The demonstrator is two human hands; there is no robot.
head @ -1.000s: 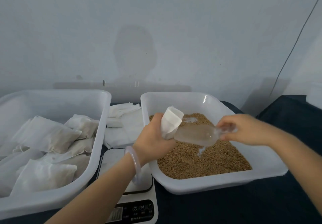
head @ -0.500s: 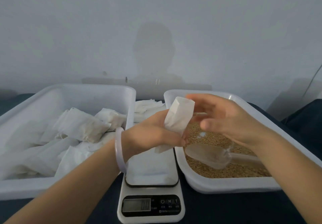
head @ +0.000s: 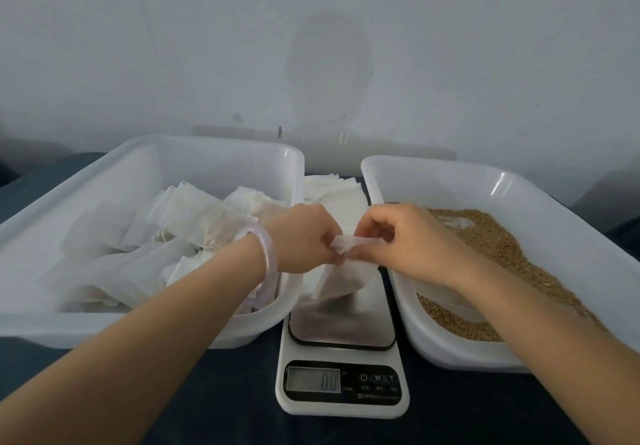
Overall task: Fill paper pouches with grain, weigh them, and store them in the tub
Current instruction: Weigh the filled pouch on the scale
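Both hands meet over the scale [head: 343, 389]. The left hand [head: 304, 240] and the right hand [head: 408, 240] each pinch the folded top of a paper pouch [head: 341, 278], whose mouth is hidden behind the fingers. Its blurred lower end hangs at the weighing plate; whether it touches cannot be told. The display is too soft to read. The right forearm covers most of a clear scoop [head: 446, 302] lying in the grain [head: 485, 237]. Filled pouches [head: 194, 216] crowd the left tub [head: 207, 143], smeared by blur near its front.
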